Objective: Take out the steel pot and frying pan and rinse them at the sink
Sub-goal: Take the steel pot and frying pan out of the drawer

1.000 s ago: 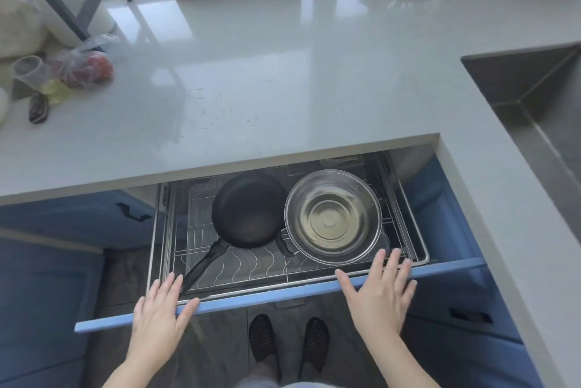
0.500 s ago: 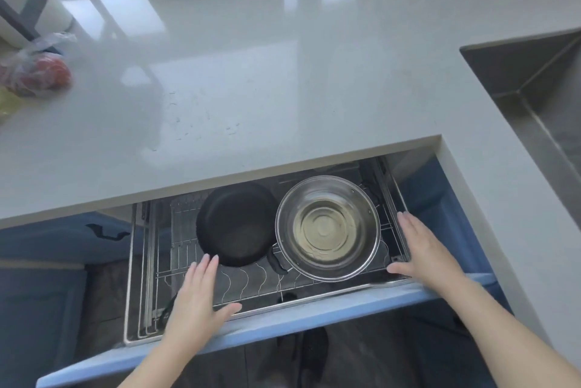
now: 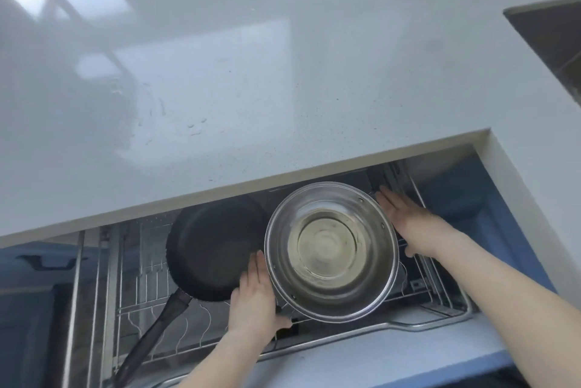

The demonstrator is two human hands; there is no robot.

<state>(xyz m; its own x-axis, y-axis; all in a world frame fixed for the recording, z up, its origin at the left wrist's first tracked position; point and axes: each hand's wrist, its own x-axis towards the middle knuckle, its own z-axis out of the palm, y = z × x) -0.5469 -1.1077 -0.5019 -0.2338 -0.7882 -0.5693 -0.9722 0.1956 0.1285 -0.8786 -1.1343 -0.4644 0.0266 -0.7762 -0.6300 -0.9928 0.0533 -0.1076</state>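
A shiny steel pot (image 3: 330, 249) stands in the open drawer's wire rack (image 3: 440, 309), partly under the counter edge. A black frying pan (image 3: 213, 246) lies to its left, with its long handle (image 3: 147, 340) pointing to the lower left. My left hand (image 3: 254, 296) lies flat against the pot's left side, over the pan's rim, fingers straight. On the pot's right side my right hand (image 3: 405, 224) presses with straight fingers. The pot's walls below the rim and the inner sides of both hands are hidden.
The pale stone countertop (image 3: 283, 73) overhangs the back of the drawer. A sink (image 3: 553, 38) is cut into it at the far right. The drawer's blue front (image 3: 408, 365) runs along the bottom, with blue cabinet fronts (image 3: 471, 208) on both sides.
Both hands left the drawer front and reached into the rack, closing in on the two sides of the pot. The view has moved lower and closer to the drawer.
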